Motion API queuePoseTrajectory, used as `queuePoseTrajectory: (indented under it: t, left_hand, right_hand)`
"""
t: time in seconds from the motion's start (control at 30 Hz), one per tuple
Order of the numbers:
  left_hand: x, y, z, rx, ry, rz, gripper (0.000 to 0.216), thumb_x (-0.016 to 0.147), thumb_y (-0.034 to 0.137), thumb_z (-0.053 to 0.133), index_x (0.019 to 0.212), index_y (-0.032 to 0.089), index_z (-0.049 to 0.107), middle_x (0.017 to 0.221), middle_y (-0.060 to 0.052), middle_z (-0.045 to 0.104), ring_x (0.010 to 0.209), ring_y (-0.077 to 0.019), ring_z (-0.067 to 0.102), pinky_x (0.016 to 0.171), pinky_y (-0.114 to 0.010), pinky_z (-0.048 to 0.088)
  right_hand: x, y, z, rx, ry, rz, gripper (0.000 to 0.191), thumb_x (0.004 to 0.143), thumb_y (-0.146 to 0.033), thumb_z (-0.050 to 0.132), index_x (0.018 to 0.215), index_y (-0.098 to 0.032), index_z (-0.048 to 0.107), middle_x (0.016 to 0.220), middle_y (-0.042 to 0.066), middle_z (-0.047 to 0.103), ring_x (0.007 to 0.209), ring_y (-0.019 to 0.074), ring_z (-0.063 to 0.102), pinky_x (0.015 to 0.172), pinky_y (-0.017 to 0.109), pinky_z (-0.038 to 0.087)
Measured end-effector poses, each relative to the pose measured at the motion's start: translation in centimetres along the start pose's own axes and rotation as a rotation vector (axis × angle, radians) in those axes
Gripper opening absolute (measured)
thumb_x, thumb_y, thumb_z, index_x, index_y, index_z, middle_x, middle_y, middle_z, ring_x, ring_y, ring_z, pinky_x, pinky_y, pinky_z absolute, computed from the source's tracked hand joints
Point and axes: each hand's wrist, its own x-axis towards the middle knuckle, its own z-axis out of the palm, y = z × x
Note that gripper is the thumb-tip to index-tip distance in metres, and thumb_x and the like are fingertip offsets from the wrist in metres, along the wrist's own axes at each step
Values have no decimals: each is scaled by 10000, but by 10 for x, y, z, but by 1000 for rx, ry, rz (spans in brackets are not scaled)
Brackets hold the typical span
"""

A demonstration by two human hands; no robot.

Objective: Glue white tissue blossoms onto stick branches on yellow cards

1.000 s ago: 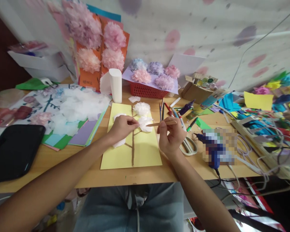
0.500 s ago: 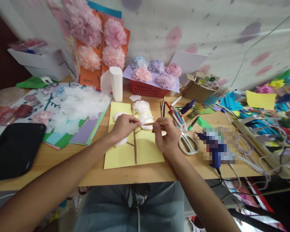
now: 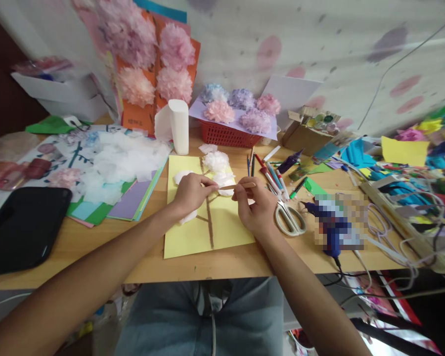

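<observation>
A yellow sheet of paper (image 3: pixel 230 230) lies before me with a brown tree trunk and branches (image 3: pixel 210 222) on it. White tissue-paper flowers (image 3: pixel 215 161) sit on its upper part. My right hand (image 3: pixel 257 202) is closed around a thin wooden craft stick (image 3: pixel 230 187), held nearly level over the paper. My left hand (image 3: pixel 195 193) is closed in a pinch at the stick's left end, beside the lower white flower (image 3: pixel 225 179). What those fingertips grip is too small to make out. More white tissue (image 3: pixel 183 175) shows partly behind the left hand.
Scissors (image 3: pixel 289 218), markers (image 3: pixel 270 174) and a blue glue gun (image 3: pixel 332 227) with cables lie to the right. A white bottle (image 3: pixel 179 127) and a red basket (image 3: pixel 226 134) stand behind. Tissue sheets (image 3: pixel 124 153), coloured paper (image 3: pixel 128 205) and a black tablet-like object (image 3: pixel 25 227) lie left.
The lower part of the yellow sheet has turned slightly to the right. Both hands stay at nearly the same spot, with the stick still in my right hand.
</observation>
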Motion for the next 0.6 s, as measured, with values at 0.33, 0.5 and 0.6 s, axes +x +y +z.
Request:
queuePoseTrajectory:
  t: [0.33, 0.5, 0.6]
  left_hand:
    - [2, -4, 1, 13, -2, 15, 143, 826, 260, 739, 886, 159, 821, 911, -96, 807, 866, -236, 736, 797, -341, 518]
    - [-1, 0, -2, -22, 1, 20, 193, 834, 228, 697, 975, 157, 807, 965, -89, 802, 879, -227, 727, 829, -334, 535]
    - [-4, 3, -7, 62, 41, 7, 290, 834, 147, 628, 1087, 157, 770, 926, -60, 787, 775, -193, 694, 762, -312, 532]
  right_hand:
    - [0, 5, 4, -9, -44, -29, 80, 983, -204, 520, 920, -228, 564, 861, 10, 678, 663, 117, 696, 511, 183, 560]
    - [-1, 10, 3, -58, -93, -58, 76, 981, -179, 507, 966, -229, 561, 841, 14, 668, 667, 134, 684, 524, 217, 535]
    - [-1, 9, 2, -114, -131, -128, 95, 991, -175, 478, 993, -230, 555, 836, 23, 667, 672, 145, 665, 559, 244, 521]
